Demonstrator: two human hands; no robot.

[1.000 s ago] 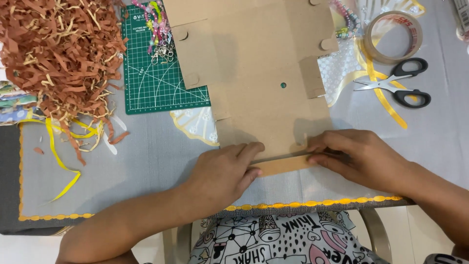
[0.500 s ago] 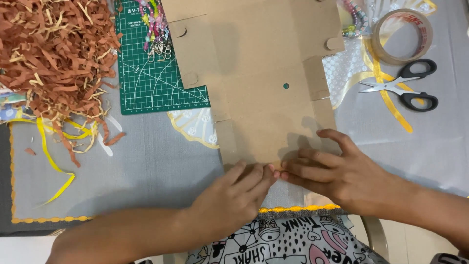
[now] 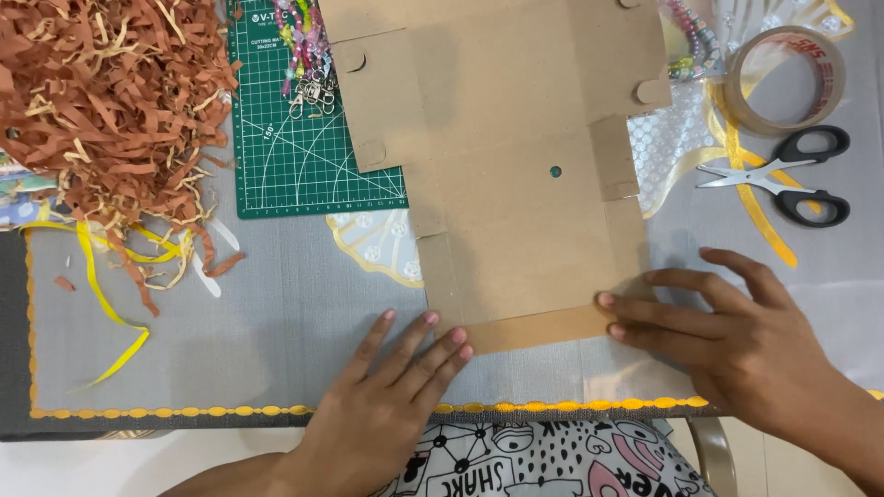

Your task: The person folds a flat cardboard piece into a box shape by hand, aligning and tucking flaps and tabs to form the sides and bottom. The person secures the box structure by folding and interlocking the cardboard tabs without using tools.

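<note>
A: Left hand (image 3: 391, 391) is laid flat, fingers together and stretched out, tips pressed at the near-left corner of the cardboard box blank (image 3: 516, 175). Nothing is gripped.

B: Right hand (image 3: 727, 336)?

A: Also flat, fingers slightly spread, fingertips pressed on the right end of the folded strip (image 3: 534, 329) along the blank's near edge. Nothing clamped there either.

B: Progress?

A: Judged early. One flap, the near strip, is seen folded over and held down. Side flaps and tabs are seen unfolded, the blank lies flat on the grey table (image 3: 276, 350). No tape is seen applied.

B: Counts, relative to the blank.

A: One blank. One green cutting mat (image 3: 304, 166), left of it and partly tucked under. One pile of brown paper shred (image 3: 110, 101), further left. One tape roll (image 3: 783, 78) and one pair of scissors (image 3: 783, 179), right of it. Beaded strands (image 3: 308, 46) are seen at the far left edge and far right; count cannot be told. Yellow ribbon (image 3: 101, 285) pieces are seen on both sides, count unclear.
</note>
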